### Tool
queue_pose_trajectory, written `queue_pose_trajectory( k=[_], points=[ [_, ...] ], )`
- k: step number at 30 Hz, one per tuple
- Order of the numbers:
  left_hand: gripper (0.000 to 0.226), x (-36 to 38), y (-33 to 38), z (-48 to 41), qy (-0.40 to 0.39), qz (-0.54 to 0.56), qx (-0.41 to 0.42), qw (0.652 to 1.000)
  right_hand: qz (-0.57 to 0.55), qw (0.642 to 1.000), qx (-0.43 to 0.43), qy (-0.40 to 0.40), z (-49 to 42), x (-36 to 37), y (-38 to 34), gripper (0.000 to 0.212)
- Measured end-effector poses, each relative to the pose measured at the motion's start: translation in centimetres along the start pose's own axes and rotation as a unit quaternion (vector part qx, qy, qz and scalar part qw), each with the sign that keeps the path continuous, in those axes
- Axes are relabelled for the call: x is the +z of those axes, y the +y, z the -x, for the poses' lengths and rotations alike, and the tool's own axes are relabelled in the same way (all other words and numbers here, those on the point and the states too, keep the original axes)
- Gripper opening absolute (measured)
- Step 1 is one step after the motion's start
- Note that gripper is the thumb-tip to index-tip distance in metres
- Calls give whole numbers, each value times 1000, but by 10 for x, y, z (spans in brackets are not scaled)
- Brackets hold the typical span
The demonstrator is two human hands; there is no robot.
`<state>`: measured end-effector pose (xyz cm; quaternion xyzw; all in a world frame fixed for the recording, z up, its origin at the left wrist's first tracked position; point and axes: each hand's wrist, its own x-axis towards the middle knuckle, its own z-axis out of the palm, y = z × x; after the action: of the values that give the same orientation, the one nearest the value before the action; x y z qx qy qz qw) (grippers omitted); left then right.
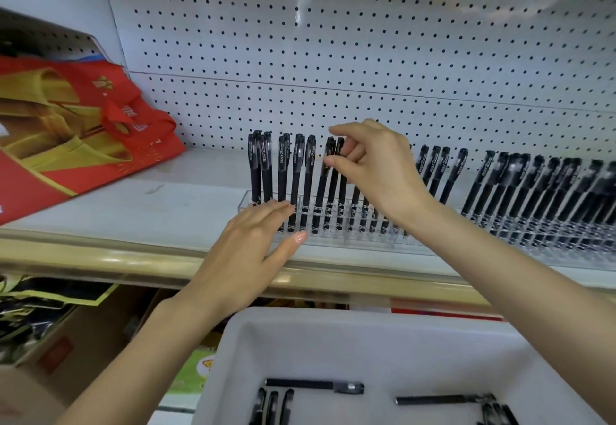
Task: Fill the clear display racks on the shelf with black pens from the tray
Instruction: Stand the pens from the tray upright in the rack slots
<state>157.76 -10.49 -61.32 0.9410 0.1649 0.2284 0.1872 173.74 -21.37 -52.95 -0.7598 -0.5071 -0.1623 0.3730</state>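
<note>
A clear display rack stands on the white shelf with several black pens upright in it. My left hand rests with straight fingers against the rack's front left end. My right hand pinches the cap of one black pen standing in the rack's middle rows. A second clear rack to the right is packed with black pens. The white tray sits below the shelf, with several loose black pens lying in it.
Red and gold bags lie on the shelf to the left. White pegboard backs the shelf. A gold rail edges the shelf front. Cardboard boxes sit on the lower level at left.
</note>
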Motion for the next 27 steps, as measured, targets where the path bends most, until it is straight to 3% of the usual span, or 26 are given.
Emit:
queue_pose_trajectory(
  k=[4, 9, 14, 16, 18, 21, 27],
  points=[
    [79, 0, 12, 29, 3, -11, 20, 1000, -66, 997, 37, -32, 28, -18, -7, 34],
    [79, 15, 25, 96, -53, -13, -12, 998, -188, 964, 117, -148, 127, -6, -7, 17],
    [78, 22, 27, 159, -69, 57, -145, 985, -263, 868, 267, -327, 224, 42, -4, 12],
    [80, 24, 30, 177, -69, 78, -179, 978, -256, 833, 310, -381, 247, 58, -5, 23],
    [82, 27, 30, 187, -61, 90, -203, 973, -262, 810, 345, -396, 260, 68, -8, 34],
    [82, 28, 33, 191, -60, 94, -217, 970, -332, 749, 425, -385, 271, 74, -19, 26],
    [82, 29, 38, 191, -67, 94, -215, 970, -347, 731, 442, -388, 284, 74, -25, 26]
  ],
)
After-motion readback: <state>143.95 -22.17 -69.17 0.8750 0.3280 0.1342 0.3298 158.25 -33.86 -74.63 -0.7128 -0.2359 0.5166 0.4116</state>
